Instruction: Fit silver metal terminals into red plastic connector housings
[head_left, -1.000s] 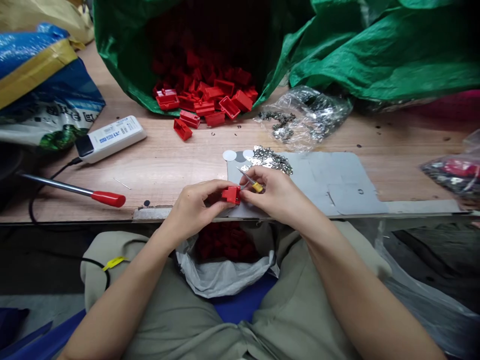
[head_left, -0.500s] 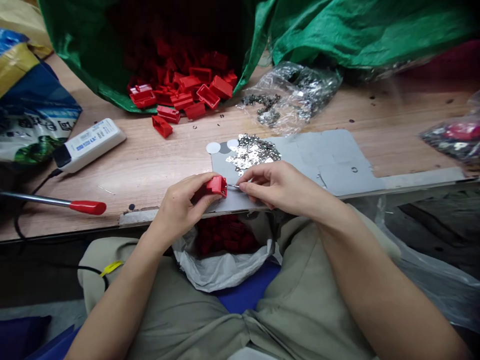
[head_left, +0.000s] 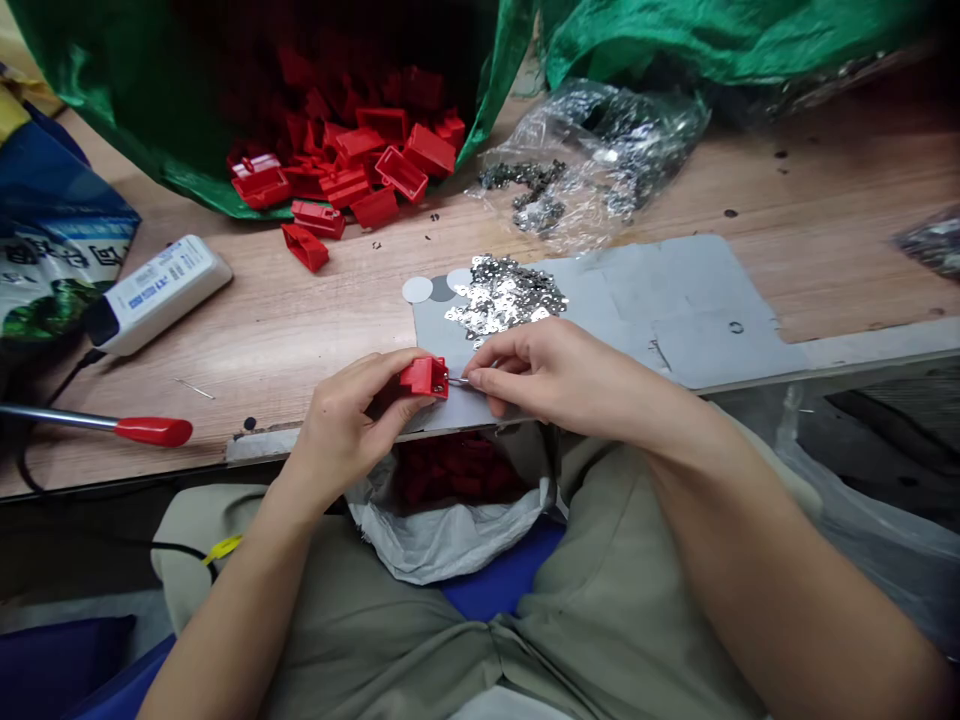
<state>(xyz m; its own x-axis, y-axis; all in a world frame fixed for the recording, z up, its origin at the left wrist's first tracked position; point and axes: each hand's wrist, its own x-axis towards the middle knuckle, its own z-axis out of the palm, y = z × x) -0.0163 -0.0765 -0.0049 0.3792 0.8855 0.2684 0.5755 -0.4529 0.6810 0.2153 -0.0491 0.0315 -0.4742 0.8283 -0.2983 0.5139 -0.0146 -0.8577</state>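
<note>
My left hand [head_left: 358, 405] is closed round a small red plastic housing [head_left: 426, 377], its open side turned to the right. Small metal bits show at that side. Between thumb and forefinger, my right hand [head_left: 525, 378] pinches a thin metal tool [head_left: 457, 380], perhaps tweezers; its tip meets the right side of the housing. Just behind my hands a heap of small shiny metal pieces [head_left: 506, 295] lies on a grey sheet [head_left: 697, 310]. Below the table edge, a white sack [head_left: 442, 545] between my legs holds more red parts.
A green sack [head_left: 172, 150] spills red housings [head_left: 345, 185] at the back. Right of it lies a clear bag [head_left: 600, 170] of metal pieces. On the left are a white box-shaped device [head_left: 169, 290] with a cable and a red-gripped lever [head_left: 154, 431].
The view has shifted slightly. My right hand has come a little nearer the red housing, and the tool's tip is now at its open side. Both grips stay the same.
</note>
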